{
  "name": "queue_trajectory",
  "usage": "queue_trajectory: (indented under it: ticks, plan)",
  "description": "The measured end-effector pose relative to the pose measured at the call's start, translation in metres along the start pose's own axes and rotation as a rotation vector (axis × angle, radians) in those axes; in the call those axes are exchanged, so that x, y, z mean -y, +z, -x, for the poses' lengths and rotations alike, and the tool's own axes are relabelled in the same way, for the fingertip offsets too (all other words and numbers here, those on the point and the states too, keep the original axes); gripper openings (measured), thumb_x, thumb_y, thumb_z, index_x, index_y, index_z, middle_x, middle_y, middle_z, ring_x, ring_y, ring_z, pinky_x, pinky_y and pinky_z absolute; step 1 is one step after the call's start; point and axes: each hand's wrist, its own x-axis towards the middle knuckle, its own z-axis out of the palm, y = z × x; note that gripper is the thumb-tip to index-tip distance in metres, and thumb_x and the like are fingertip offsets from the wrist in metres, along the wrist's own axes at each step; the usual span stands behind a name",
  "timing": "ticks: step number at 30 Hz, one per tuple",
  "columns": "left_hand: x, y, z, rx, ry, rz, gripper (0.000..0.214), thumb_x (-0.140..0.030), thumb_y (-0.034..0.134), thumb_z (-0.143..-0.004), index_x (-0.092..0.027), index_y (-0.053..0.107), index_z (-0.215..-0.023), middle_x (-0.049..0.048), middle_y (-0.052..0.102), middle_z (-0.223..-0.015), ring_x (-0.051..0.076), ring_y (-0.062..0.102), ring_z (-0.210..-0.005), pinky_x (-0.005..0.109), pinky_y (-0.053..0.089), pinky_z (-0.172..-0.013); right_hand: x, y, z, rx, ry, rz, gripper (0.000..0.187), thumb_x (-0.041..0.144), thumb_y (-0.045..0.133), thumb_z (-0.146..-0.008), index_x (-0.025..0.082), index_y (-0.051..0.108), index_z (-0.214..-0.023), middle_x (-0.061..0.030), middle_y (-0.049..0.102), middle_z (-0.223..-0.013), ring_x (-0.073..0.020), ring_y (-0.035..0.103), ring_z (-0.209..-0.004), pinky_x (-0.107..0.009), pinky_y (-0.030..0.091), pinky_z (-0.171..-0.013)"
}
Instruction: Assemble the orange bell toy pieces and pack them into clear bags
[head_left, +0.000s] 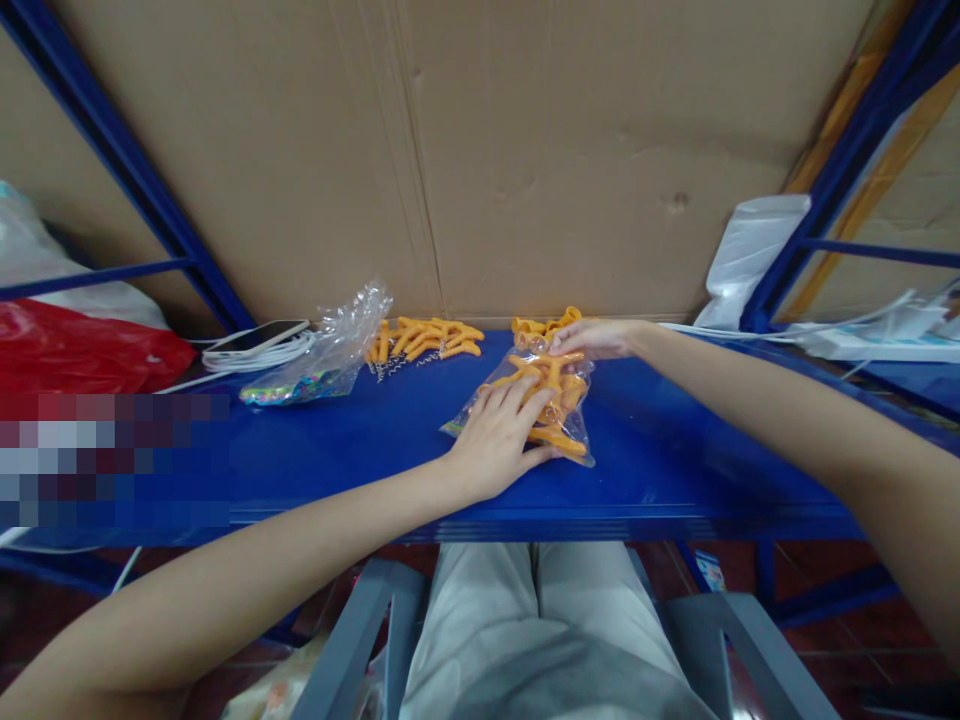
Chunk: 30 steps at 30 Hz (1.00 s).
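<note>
A clear plastic bag (573,420) with several orange plastic parts inside lies on the blue tabletop in front of me. My left hand (495,435) rests flat on the bag, its fingers spread over the orange parts. At the bag's upper end, my right hand (592,340) has its fingers bent and pinched at the plastic. Just behind those fingertips sits a small pile of orange tube-like pieces (529,326). Left of the bag is a heap of orange handle-like pieces (431,335), with thin metal coils beside them.
Another clear bag (330,350) with colourful contents lies at the left, beside a phone (259,337) and a coiled white cable (289,355). A red bag (90,350) is farther left. Cardboard (525,160) backs the blue table (675,450). A white pouch (754,255) leans at right.
</note>
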Motion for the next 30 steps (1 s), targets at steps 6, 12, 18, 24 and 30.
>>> queue_trajectory:
  ticks: [6,12,18,24,30]
  plan:
    - [0.005,0.001,-0.003,0.036,0.105,0.079,0.058,-0.045,0.057,-0.081,-0.019,0.041,-0.132,0.0129,0.040,-0.143,0.027,0.032,-0.135,0.050,0.024,-0.110,0.003,-0.005,0.002,0.012,0.029,0.096,0.018,0.023,0.073,-0.069,0.012,0.068,-0.083,-0.0057,0.070,-0.087,-0.0109,0.064,-0.077,-0.019,0.050,-0.070]
    - [0.008,-0.006,-0.011,0.066,0.166,0.181,0.059,-0.048,0.058,-0.079,-0.018,0.043,-0.128,0.0143,0.050,-0.134,0.026,0.042,-0.128,0.045,0.034,-0.105,0.001,-0.009,0.000,-0.150,0.014,0.165,0.017,0.027,0.074,-0.069,0.016,0.063,-0.075,-0.0011,0.064,-0.068,-0.0081,0.055,-0.056,-0.018,0.044,-0.049]
    - [0.005,-0.010,-0.014,0.106,0.147,0.195,0.063,-0.052,0.055,-0.080,-0.017,0.040,-0.129,0.0148,0.046,-0.137,0.026,0.040,-0.130,0.044,0.035,-0.105,-0.001,0.000,0.002,-0.198,-0.046,0.177,0.009,0.014,0.066,-0.073,0.015,0.057,-0.070,-0.0031,0.061,-0.070,-0.0074,0.053,-0.058,-0.017,0.044,-0.052]
    - [0.014,-0.019,-0.026,0.176,0.129,0.275,0.058,-0.057,0.052,-0.079,-0.019,0.045,-0.121,0.0137,0.054,-0.128,0.028,0.051,-0.118,0.045,0.042,-0.096,-0.002,0.005,-0.002,-0.199,-0.081,0.162,0.018,0.013,0.067,-0.066,0.017,0.050,-0.064,-0.0013,0.058,-0.070,-0.0068,0.052,-0.058,-0.017,0.043,-0.052]
    - [0.019,-0.011,-0.025,0.182,0.099,0.230,0.053,-0.053,0.049,-0.082,-0.016,0.042,-0.120,0.0152,0.053,-0.126,0.028,0.051,-0.117,0.046,0.042,-0.095,0.001,0.007,-0.006,-0.220,-0.004,0.315,0.016,0.026,0.068,-0.068,0.016,0.056,-0.067,-0.0020,0.058,-0.068,-0.0097,0.052,-0.056,-0.021,0.044,-0.051]
